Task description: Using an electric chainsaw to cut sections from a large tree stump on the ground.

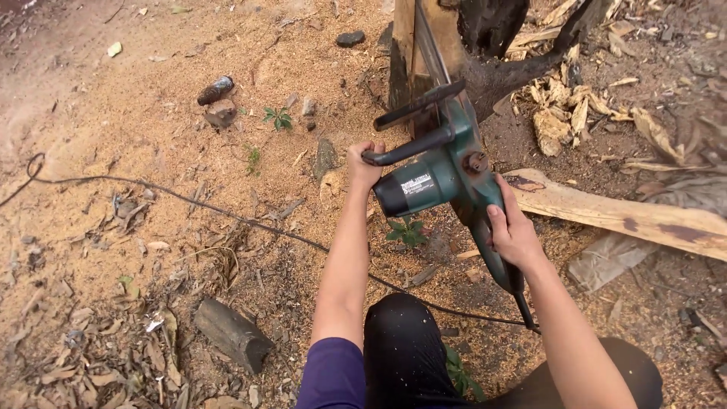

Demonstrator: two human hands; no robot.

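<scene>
So from the left: a black power cable (227,216) is snaking across the sawdust-covered ground (151,136), past a dark chunk of wood (231,333), and trailing back toward me. My left hand (363,163) is wrapping tight around the black front handle (409,145) of the green electric chainsaw (447,178), and it's the hand sitting nearer the cut. My right hand (511,231) is closing around the rear grip, lower down and closer to my body. The saw's long axis is running away from me and slightly left, with the guide bar (430,45) pointing straight up-frame into the upright tree stump (454,45). The bar is looking buried in the wood, though I can't tell how deep. Off to the right a pale split plank (621,216) is lying on the dirt. No containers anywhere.
</scene>
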